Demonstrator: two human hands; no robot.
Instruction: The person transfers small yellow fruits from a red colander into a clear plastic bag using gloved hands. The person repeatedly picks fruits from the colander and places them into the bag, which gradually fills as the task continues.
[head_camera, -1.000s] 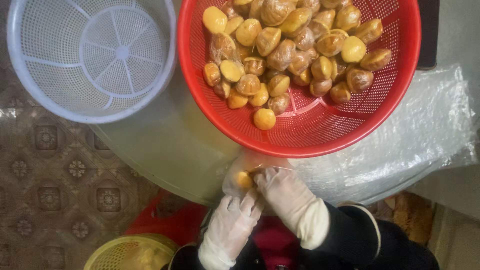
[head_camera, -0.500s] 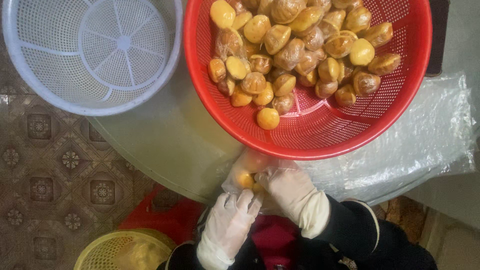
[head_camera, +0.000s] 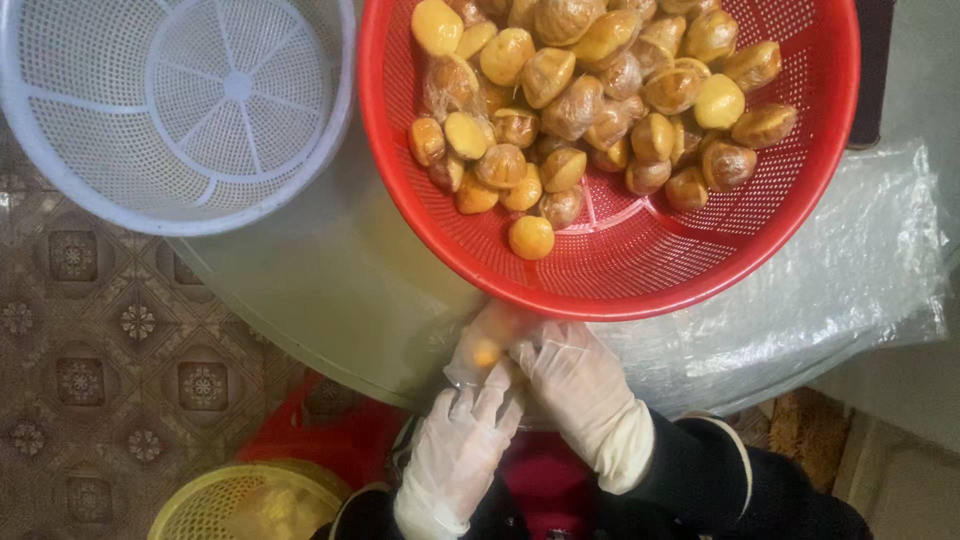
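Both my hands wear thin whitish gloves. My left hand (head_camera: 463, 443) and my right hand (head_camera: 572, 385) meet at the round table's near edge and together grip one small yellow-brown pastry (head_camera: 487, 352) in a clear wrapper. Just beyond them stands a red perforated basket (head_camera: 640, 270) with several more golden-brown round pastries (head_camera: 590, 95) piled at its far side; some sit in clear wrappers. One pastry (head_camera: 531, 238) lies apart near the basket's front.
An empty white perforated basket (head_camera: 180, 105) stands at the far left on the glass tabletop (head_camera: 300, 290). Crumpled clear plastic (head_camera: 860, 290) lies at the right. Below the table are a yellow basket (head_camera: 240, 505), a red bag (head_camera: 330, 435) and patterned floor tiles.
My hands have stayed together at the table edge, shifting their fingers slightly on the wrapped pastry. The view has drifted a little; the baskets have not moved.
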